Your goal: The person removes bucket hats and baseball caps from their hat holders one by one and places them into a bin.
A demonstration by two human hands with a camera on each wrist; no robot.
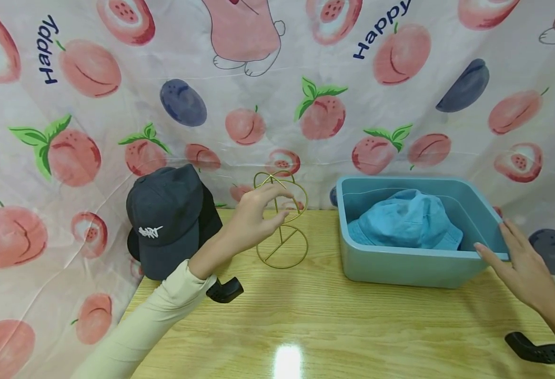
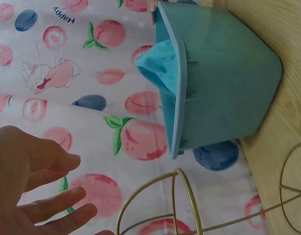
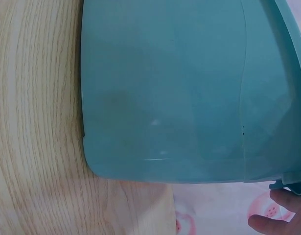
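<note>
A blue bucket hat (image 1: 407, 218) lies inside a blue plastic bin (image 1: 400, 268) on the right side of the table. My right hand (image 1: 525, 268) holds the bin's right rim, thumb over the front corner and fingers along the right side; the right wrist view shows two fingertips (image 3: 282, 200) just by the rim. A gold wire stand (image 1: 282, 247) with round hoops stands bare near the middle. Close to its upper hoop, my left hand (image 1: 253, 216) hovers with fingers apart and loosely bent, holding nothing. The left wrist view shows a gap between hand and stand.
A dark baseball cap (image 1: 168, 218) with white lettering sits at the left, beside my left forearm; more black material shows behind it. A fruit-print cloth (image 1: 268, 95) hangs behind and left of the wooden table (image 1: 343, 326).
</note>
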